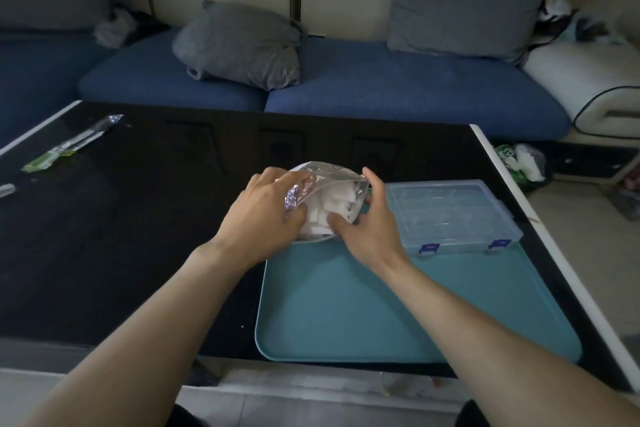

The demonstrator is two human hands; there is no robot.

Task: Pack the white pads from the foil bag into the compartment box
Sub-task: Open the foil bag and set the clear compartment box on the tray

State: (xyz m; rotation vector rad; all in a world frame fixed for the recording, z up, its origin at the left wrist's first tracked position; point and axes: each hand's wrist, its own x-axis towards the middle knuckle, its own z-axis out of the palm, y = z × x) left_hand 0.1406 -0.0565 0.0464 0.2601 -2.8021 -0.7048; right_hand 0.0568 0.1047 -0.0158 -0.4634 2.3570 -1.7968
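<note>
A foil bag [325, 184] with a clear front lies at the far left corner of the teal tray [415, 305]. Several white pads [332, 208] show through it. My left hand [266, 215] grips the bag's left side, fingers curled over the shiny foil edge. My right hand [367, 222] grips its right side, thumb on the front over the pads and fingers behind the right edge. The clear compartment box [450, 211] with blue latches sits shut on the tray just right of my right hand.
The tray rests on a black glossy table [121, 236] with white edges. A long clear wrapper [72, 146] lies at the table's far left. A blue sofa with grey cushions [239, 45] stands behind the table.
</note>
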